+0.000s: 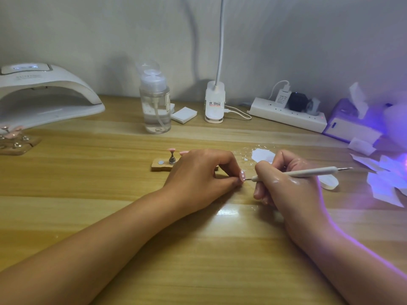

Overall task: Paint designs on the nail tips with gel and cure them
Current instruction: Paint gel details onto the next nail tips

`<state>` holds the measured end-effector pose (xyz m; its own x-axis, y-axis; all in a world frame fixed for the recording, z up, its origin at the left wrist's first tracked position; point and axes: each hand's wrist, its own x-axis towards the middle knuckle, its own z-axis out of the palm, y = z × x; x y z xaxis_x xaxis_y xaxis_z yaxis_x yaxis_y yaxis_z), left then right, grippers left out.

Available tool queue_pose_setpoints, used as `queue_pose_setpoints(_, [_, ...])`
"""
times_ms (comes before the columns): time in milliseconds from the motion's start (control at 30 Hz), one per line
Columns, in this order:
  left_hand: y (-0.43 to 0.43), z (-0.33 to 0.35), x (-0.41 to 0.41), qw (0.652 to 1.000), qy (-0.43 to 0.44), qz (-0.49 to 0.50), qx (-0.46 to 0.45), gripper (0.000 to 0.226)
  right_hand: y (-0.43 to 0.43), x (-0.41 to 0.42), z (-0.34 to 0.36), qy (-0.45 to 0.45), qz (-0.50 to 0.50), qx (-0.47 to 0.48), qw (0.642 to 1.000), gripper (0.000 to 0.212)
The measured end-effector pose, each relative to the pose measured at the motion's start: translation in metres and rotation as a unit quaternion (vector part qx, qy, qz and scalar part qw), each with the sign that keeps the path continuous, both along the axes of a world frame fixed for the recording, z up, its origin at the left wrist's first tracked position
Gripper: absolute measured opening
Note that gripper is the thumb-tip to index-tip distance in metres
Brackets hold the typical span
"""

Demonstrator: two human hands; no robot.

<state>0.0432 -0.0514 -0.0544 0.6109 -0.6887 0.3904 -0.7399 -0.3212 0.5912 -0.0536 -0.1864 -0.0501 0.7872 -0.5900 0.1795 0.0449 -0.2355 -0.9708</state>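
Observation:
My left hand (pixel 199 172) pinches a pink nail tip (pixel 242 175) with white dots, held just above the wooden table at the centre. My right hand (pixel 284 183) grips a white dotting pen (pixel 301 172), and its thin metal point touches the pink tip. Behind my left hand lies a small wooden holder (pixel 161 166) with a metal stand carrying another pink tip (pixel 171 150). A white smear of gel (pixel 262 155) sits on the table behind my right hand. The white curing lamp (pixel 44 93) stands at the far left.
A clear pump bottle (pixel 155 104), a small white block (pixel 184 114) and a clip lamp base (pixel 214 102) stand along the back. A power strip (pixel 286 116) and tissue box (pixel 352 124) lie at the right, where violet light falls on paper scraps (pixel 385 183). Another nail holder (pixel 15 140) lies far left.

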Motion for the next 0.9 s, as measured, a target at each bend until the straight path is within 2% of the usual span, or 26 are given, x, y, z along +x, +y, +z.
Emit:
queue_pose_setpoints(333, [-0.0002, 0.0009, -0.0009, 1.0, 0.003, 0.006, 0.001, 0.015, 0.0007, -0.0002, 0.0006, 0.001, -0.002, 0.001, 1.0, 0.019])
queue_pose_setpoints(900, [-0.0006, -0.0002, 0.0, 1.0, 0.008, 0.002, 0.001, 0.005, 0.0016, -0.0008, 0.0016, -0.007, -0.006, 0.006, 1.0, 0.018])
